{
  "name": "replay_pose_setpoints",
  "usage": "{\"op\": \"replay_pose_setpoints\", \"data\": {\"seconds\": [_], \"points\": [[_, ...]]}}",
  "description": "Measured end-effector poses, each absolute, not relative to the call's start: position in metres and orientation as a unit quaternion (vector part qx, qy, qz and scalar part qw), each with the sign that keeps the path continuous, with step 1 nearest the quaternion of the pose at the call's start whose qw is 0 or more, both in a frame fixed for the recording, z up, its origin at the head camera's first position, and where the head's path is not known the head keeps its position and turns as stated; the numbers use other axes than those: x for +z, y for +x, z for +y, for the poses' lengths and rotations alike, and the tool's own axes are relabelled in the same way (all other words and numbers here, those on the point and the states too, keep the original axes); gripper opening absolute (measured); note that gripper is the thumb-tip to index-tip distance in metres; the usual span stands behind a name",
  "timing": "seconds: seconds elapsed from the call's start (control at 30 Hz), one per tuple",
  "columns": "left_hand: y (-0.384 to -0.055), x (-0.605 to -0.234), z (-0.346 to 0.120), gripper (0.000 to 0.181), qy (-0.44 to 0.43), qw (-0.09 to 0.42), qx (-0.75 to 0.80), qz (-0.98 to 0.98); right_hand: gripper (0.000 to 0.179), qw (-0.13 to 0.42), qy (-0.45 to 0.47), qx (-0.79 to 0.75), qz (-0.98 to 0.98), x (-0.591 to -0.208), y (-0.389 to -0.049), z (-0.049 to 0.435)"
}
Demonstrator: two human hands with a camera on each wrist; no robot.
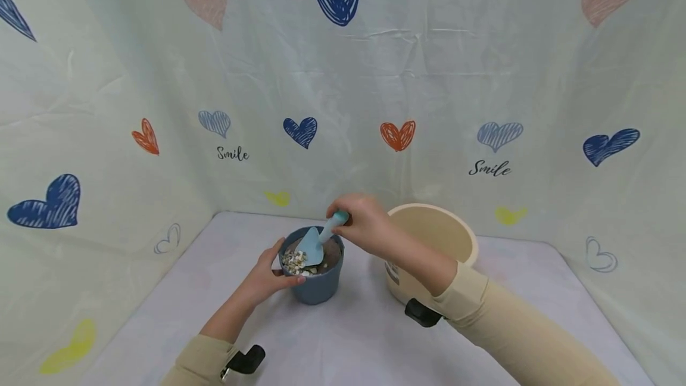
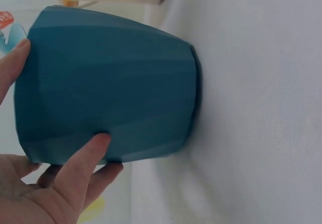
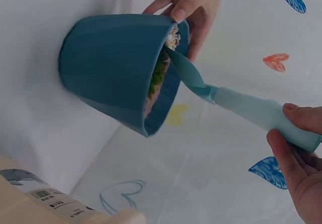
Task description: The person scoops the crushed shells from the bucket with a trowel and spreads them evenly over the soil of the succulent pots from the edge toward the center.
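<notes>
A blue plant pot (image 1: 318,288) stands on the table, part filled with pale granules (image 1: 293,261) beside a brownish surface. My left hand (image 1: 267,277) holds it from the left, thumb at the near rim and fingers around the side. With fingers and thumb, my right hand (image 1: 363,223) grips the handle of a light blue hand trowel (image 3: 251,109). Its blade slants down inside the pot, the tip among the granules in the head view. Something green (image 3: 159,74) shows inside the pot in the right wrist view.
A large cream bucket (image 1: 399,288) stands to the right of the pot, partly behind my right forearm, with a printed label (image 3: 58,202) on its side. A white cloth covers the table (image 1: 343,344). Behind it hangs a curtain (image 1: 439,76) printed with hearts.
</notes>
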State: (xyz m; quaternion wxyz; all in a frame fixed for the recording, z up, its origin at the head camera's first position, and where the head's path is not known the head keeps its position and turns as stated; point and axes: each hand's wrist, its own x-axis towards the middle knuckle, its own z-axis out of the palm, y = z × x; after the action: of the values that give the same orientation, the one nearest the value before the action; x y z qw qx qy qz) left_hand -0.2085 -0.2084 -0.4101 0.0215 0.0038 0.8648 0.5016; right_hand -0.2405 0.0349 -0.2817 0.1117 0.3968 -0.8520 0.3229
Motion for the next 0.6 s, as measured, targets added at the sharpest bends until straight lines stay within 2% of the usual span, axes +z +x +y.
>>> {"op": "replay_pose_setpoints", "data": {"seconds": [0.27,0.6], "points": [[-0.211,-0.412,-0.208,0.108,-0.005,0.022,0.498,0.867,0.021,0.133,0.451,0.28,-0.837,-0.281,-0.227,0.042],[-0.21,-0.411,-0.209,0.109,0.0,0.021,0.491,0.871,0.025,0.186,0.556,0.237,-0.775,-0.282,-0.224,0.062]]}}
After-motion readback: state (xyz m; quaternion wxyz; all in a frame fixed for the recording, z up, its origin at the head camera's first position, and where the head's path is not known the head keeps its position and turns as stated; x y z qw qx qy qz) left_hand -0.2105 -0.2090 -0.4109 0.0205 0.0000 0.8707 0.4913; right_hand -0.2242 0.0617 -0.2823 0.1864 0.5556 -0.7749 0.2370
